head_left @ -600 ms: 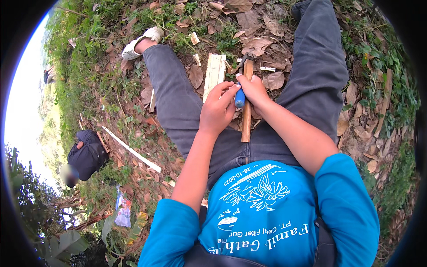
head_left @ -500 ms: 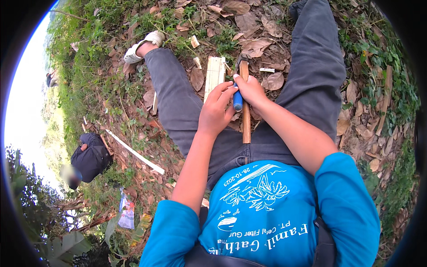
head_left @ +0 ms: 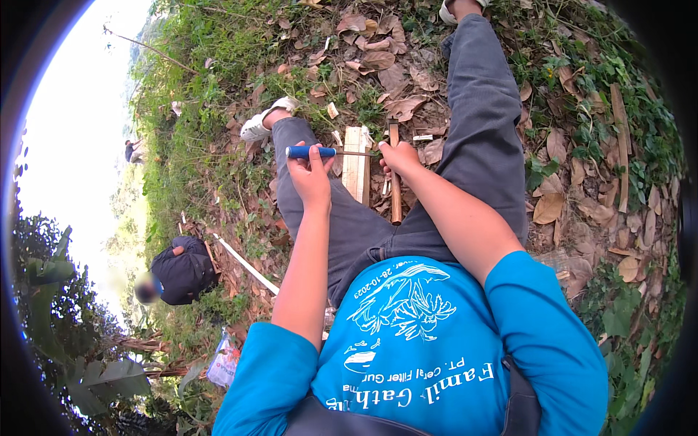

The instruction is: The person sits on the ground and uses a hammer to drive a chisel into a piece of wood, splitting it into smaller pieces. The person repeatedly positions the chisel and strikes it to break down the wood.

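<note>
Leaf-strewn slope (head_left: 582, 182); pale wood block (head_left: 356, 163) beside gripped brown stick (head_left: 395, 189).

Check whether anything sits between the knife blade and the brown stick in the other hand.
Nothing visible does. The left hand holds the blue-handled knife with its thin blade pointing across toward the brown stick, which the right hand grips near its top. Only open air shows along the blade; the pale wooden slat lies behind, on the ground.

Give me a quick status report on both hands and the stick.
Left hand shut on blue-handled knife, blade toward the stick. Right hand shut on brown stick, upright between the legs. Pale wood slat lies just beside it; nothing blocking.
</note>
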Tool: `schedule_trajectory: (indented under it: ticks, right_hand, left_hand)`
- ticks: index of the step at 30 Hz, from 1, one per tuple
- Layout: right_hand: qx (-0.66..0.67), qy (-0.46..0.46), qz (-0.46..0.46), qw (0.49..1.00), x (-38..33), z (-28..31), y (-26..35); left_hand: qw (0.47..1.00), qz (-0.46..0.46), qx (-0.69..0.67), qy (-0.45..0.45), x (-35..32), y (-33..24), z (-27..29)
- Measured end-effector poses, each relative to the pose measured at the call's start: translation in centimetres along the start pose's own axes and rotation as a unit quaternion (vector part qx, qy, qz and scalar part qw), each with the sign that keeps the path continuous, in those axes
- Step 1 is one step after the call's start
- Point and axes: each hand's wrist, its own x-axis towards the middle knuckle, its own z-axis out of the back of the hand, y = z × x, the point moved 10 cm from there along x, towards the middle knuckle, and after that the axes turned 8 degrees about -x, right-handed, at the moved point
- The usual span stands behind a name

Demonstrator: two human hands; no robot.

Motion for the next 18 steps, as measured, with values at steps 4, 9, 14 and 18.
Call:
schedule_trajectory:
  ticks: [4,9,14,18]
  right_hand:
    - [0.048,-0.043,0.063,0.996,-1.3,1.0,2.8]
    - [0.143,-0.05,0.112,0.982,-6.1,2.4,6.5]
    - [0.243,-0.052,0.099,0.964,-7.1,2.5,6.4]
    - [0.26,-0.05,0.078,0.961,-6.9,1.9,5.4]
  left_hand:
    - [0.996,-0.056,0.065,0.01,-0.6,-3.6,-3.1]
    - [0.984,-0.145,0.104,0.022,-0.4,-7.2,-5.9]
    - [0.96,-0.194,0.187,0.069,3.3,-9.6,-7.5]
    - [0.981,-0.14,0.125,0.038,7.5,-10.7,-7.1]
